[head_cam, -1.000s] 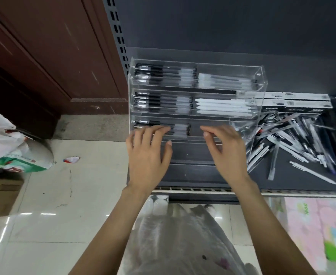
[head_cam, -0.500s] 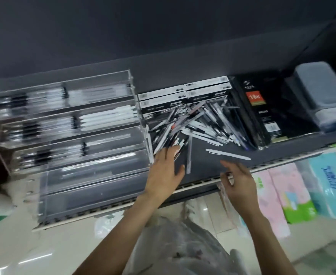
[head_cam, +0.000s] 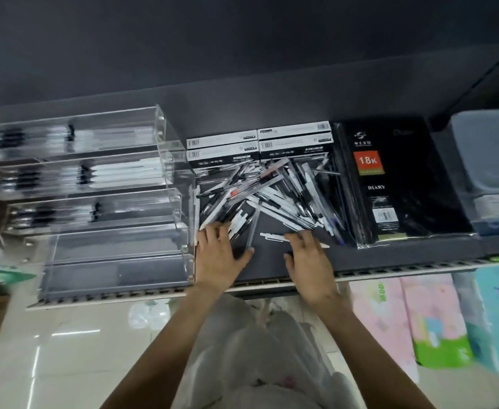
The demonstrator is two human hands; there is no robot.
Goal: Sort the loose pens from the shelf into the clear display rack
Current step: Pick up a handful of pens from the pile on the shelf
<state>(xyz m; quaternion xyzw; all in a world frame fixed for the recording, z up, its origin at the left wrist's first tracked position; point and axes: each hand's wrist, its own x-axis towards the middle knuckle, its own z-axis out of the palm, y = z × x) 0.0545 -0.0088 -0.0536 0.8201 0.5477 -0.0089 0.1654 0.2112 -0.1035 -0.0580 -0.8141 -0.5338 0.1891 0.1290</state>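
We're reaching both hands into the loose pens point(head_cam: 268, 196) piled on the shelf point(head_cam: 389, 261), right beside the clear display rack point(head_cam: 109, 202), prob to pull matching ones. Left hand point(head_cam: 217, 255) is lying flat on the pile edge w/ fingers point(head_cam: 212, 233) spread; right hand point(head_cam: 310, 261) is touching a white pen point(head_cam: 271, 236), fingers relaxed, nothing gripped yet.

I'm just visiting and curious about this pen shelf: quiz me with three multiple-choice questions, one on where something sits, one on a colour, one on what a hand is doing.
1. Where does the loose pile of pens lie?
A. between the clear display rack and the black diary
B. on the floor
C. on top of the rack

2. What colour is the diary's label reading 18K?
A. blue
B. red
C. white

3. What is the left hand doing?
A. gripping the rack
B. hanging at the person's side
C. lying with spread fingers on the near edge of the pile

Answers: 1 A, the rack stands left of the pile and the diary right of it. 2 B, the patch behind the white figures is red. 3 C, its fingertips rest among the nearest pens.
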